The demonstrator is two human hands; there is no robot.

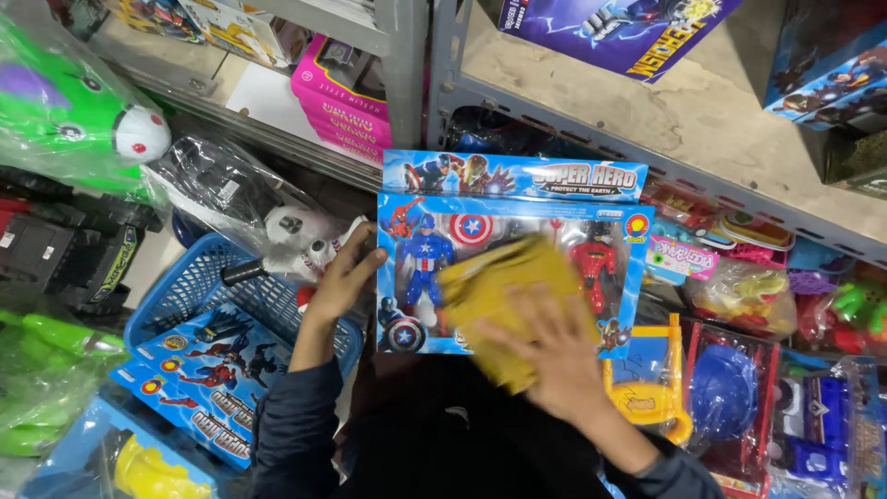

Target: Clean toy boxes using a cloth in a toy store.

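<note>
A blue toy box (517, 185) with action figures behind a clear window stands tilted in front of me. My left hand (344, 277) grips its left edge, fingers curled around the side. My right hand (545, 356) presses a yellow cloth (504, 286) flat against the box's window, over the middle figures. The cloth looks blurred. A blue-suited figure (423, 259) and a red figure (596, 263) show on either side of the cloth.
A blue plastic basket (199, 286) at lower left holds similar blue toy boxes (217, 374). Grey metal shelves (425, 83) rise behind with pink (342, 92) and purple boxes (614, 28). Bagged toys crowd the right (748, 296) and a green toy (65, 111) the far left.
</note>
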